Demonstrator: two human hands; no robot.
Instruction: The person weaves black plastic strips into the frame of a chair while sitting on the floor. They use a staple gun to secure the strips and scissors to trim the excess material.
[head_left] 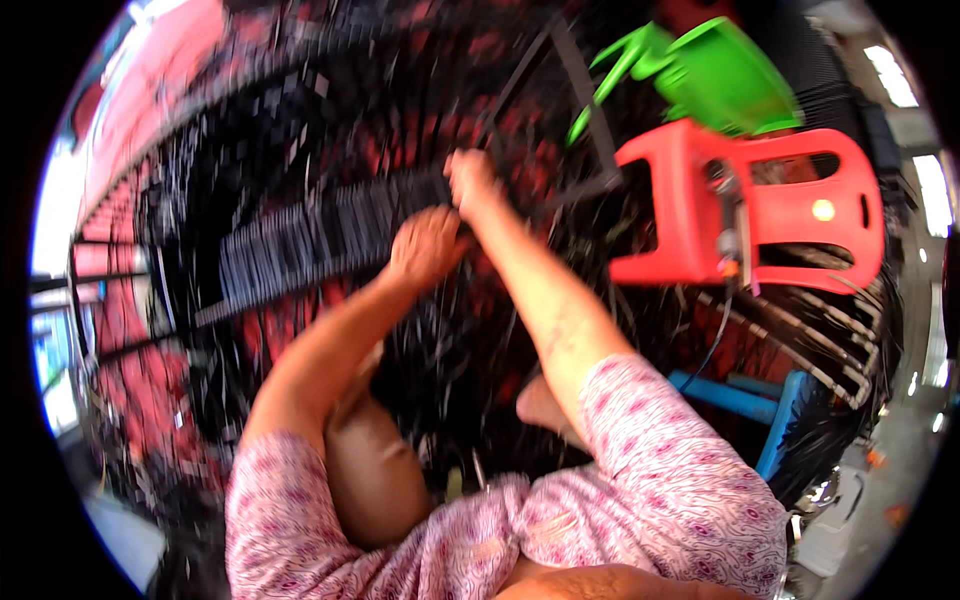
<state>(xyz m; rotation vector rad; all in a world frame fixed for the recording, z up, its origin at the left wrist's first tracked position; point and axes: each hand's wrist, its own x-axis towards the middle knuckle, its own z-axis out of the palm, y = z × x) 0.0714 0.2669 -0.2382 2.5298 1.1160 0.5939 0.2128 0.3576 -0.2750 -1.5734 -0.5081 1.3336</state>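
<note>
My right hand [472, 180] is clenched around a thin dark strap [560, 195] where it crosses the black slatted panel [320, 235]. My left hand [425, 245] sits just beside and below it, fingers curled down onto the same panel edge; motion blur keeps me from telling whether it grips a slat or only presses on it. Both forearms come up from the lower edge in pink patterned sleeves [680, 480].

The panel lies on a heap of black and red mesh [300, 120]. Its long axis runs from lower left up to the hands at centre, with the short slats standing across that line. The strap leaves my right hand toward the right, pointing at the red plastic stool [750, 205]; a second dark strap [520, 70] rises toward the top edge.

Judgement: the pull should follow the strap's own line, with the left hand pinning the panel flat so it does not twist. A green plastic stool [710, 75] lies tipped behind the red one
</note>
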